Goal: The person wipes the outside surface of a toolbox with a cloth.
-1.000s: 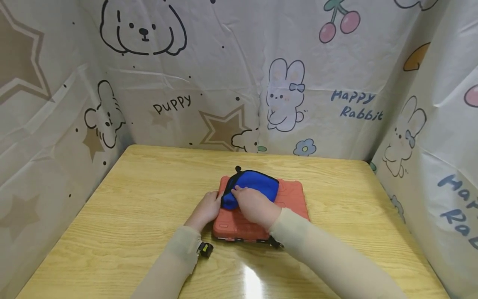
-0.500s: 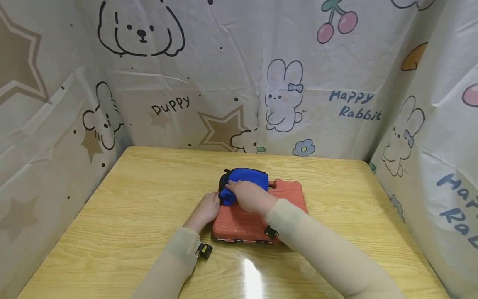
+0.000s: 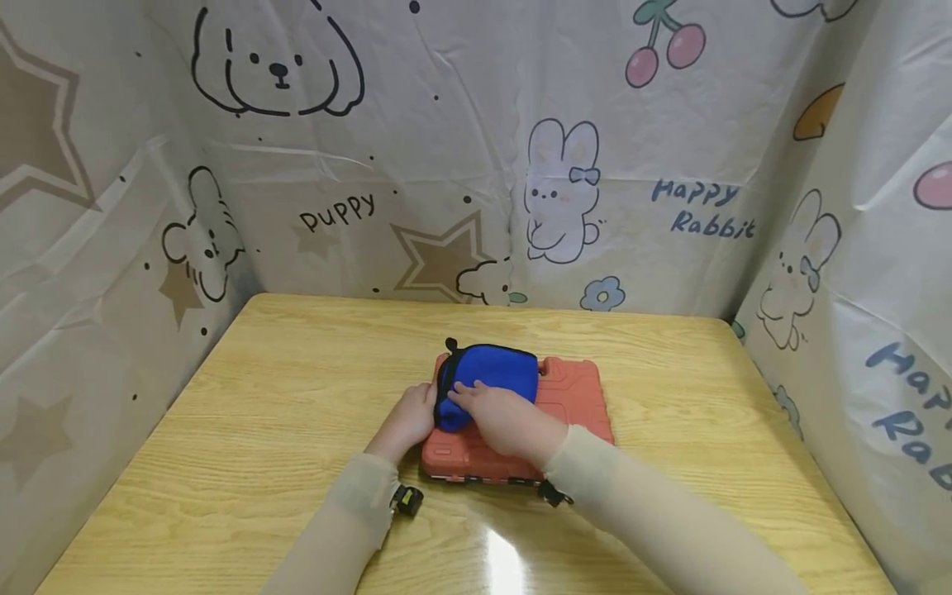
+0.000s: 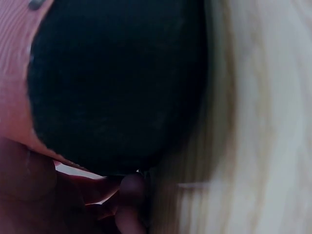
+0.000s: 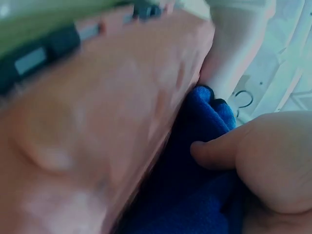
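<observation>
A red hard plastic case (image 3: 573,392) with black latches along its front lies on the table. Over its left half is a blue cloth (image 3: 500,366) with black edging and a small black loop at the far corner. My right hand (image 3: 513,419) presses on the cloth from above with its fingers laid out; in the right wrist view the thumb (image 5: 219,151) rests on the blue fabric. At the case's left side my left hand (image 3: 411,421) holds the edge, its fingertips hidden behind the cloth. A dark rounded shape (image 4: 117,83) overlaps the red surface in the left wrist view; what it is, I cannot tell.
The wooden table (image 3: 223,463) extends around the case on every side. Printed cloth walls (image 3: 416,124) stand behind it and at both sides. A small black camera (image 3: 407,500) sits at the left wrist, another camera (image 3: 554,493) at the right.
The blue cloth slid left and away across the case with my right hand, then back a little toward the front. My left hand stayed at the case's left edge.
</observation>
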Demonstrator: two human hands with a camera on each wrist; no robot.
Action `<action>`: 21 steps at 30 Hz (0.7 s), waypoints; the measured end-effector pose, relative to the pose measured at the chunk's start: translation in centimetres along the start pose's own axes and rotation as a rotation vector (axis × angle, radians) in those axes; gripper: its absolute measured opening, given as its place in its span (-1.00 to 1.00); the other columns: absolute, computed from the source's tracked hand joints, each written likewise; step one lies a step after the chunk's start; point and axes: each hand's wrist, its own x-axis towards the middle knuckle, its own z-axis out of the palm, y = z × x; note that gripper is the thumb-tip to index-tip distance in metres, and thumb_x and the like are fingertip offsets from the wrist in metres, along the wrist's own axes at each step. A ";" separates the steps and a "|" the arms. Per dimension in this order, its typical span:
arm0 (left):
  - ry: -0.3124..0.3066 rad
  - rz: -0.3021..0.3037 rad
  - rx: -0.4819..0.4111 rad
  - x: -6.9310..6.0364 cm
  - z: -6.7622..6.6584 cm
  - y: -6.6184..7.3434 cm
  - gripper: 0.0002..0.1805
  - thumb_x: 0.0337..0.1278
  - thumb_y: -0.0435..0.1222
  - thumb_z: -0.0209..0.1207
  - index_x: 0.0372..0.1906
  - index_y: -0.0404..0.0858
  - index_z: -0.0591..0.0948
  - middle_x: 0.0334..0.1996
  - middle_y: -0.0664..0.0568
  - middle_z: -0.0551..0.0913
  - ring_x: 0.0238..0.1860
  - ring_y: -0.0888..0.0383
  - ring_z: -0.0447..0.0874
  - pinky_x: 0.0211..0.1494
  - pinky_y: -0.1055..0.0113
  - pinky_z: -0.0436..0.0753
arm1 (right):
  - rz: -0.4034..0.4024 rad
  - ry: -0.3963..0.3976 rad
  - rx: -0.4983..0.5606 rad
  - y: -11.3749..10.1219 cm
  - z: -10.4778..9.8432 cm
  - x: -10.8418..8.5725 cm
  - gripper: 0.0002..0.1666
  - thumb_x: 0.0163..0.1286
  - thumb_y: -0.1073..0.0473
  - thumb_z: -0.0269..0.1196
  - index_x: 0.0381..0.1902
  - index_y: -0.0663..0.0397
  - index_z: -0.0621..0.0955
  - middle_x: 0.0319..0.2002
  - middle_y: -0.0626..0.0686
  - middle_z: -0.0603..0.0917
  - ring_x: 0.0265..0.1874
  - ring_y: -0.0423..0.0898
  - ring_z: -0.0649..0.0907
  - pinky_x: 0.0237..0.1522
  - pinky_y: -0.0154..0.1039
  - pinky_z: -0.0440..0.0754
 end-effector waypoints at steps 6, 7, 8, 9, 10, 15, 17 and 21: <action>-0.005 -0.007 -0.026 0.3 0.2 -0.2 -0.35 0.69 -0.08 -0.34 0.20 -0.52 0.58 0.15 -0.41 0.63 0.27 -0.31 0.57 0.39 -0.15 0.47 | -0.042 -0.013 0.014 -1.1 1.1 -2.3 -0.26 0.49 0.46 0.15 0.56 -0.04 0.36 0.57 0.02 0.33 0.53 0.08 0.36 0.44 -0.02 0.46; -0.006 -0.011 -0.026 0.3 0.2 -0.2 -0.36 0.69 -0.09 -0.34 0.21 -0.53 0.57 0.15 -0.42 0.62 0.27 -0.32 0.56 0.39 -0.16 0.47 | -0.050 -0.012 0.019 -1.2 1.3 -2.6 -0.25 0.49 0.43 0.17 0.57 -0.05 0.35 0.57 0.01 0.32 0.53 0.08 0.37 0.44 0.00 0.46; -0.005 -0.014 -0.023 0.3 0.2 -0.2 -0.37 0.69 -0.09 -0.33 0.23 -0.53 0.56 0.16 -0.42 0.61 0.28 -0.32 0.55 0.40 -0.16 0.46 | -0.058 -0.012 0.023 -1.4 1.4 -3.0 -0.24 0.48 0.45 0.17 0.57 -0.07 0.35 0.57 0.00 0.32 0.53 0.08 0.37 0.44 0.02 0.46; -0.001 -0.012 -0.021 0.3 0.2 -0.2 -0.38 0.69 -0.10 -0.32 0.22 -0.53 0.56 0.15 -0.42 0.62 0.27 -0.32 0.56 0.39 -0.16 0.47 | -0.065 -0.011 0.027 -1.5 1.5 -3.3 -0.24 0.48 0.46 0.16 0.57 -0.08 0.35 0.57 -0.01 0.32 0.53 0.07 0.36 0.43 0.03 0.47; 0.000 -0.011 -0.023 0.3 0.2 -0.2 -0.39 0.68 -0.11 -0.31 0.21 -0.53 0.57 0.14 -0.42 0.62 0.26 -0.32 0.57 0.39 -0.16 0.48 | -0.073 -0.009 0.028 -1.7 1.7 -3.7 -0.23 0.47 0.48 0.15 0.57 -0.08 0.36 0.57 -0.02 0.33 0.53 0.06 0.37 0.43 0.03 0.47; 0.003 -0.004 -0.024 0.2 0.3 -0.2 -0.41 0.65 -0.16 -0.30 0.22 -0.54 0.56 0.14 -0.43 0.62 0.26 -0.32 0.57 0.39 -0.15 0.48 | -0.111 0.013 0.025 -2.1 2.1 -5.3 -0.19 0.42 0.53 0.16 0.56 -0.06 0.37 0.55 -0.03 0.36 0.51 0.06 0.40 0.44 0.06 0.45; -0.005 -0.012 -0.023 0.2 0.3 -0.2 -0.40 0.64 -0.16 -0.32 0.25 -0.55 0.54 0.18 -0.44 0.59 0.29 -0.33 0.54 0.42 -0.16 0.45 | -0.123 0.017 0.004 -2.3 2.3 -5.8 -0.18 0.42 0.53 0.17 0.57 -0.06 0.36 0.56 -0.03 0.35 0.51 0.06 0.40 0.45 0.06 0.45; -0.019 -0.007 -0.012 0.2 0.0 -0.1 -0.41 0.63 -0.19 -0.32 0.28 -0.58 0.49 0.22 -0.48 0.54 0.33 -0.35 0.49 0.44 -0.17 0.42 | -0.137 0.030 -0.019 -2.4 2.7 -6.7 -0.17 0.43 0.52 0.16 0.58 -0.07 0.34 0.57 -0.04 0.33 0.53 0.05 0.38 0.45 0.08 0.43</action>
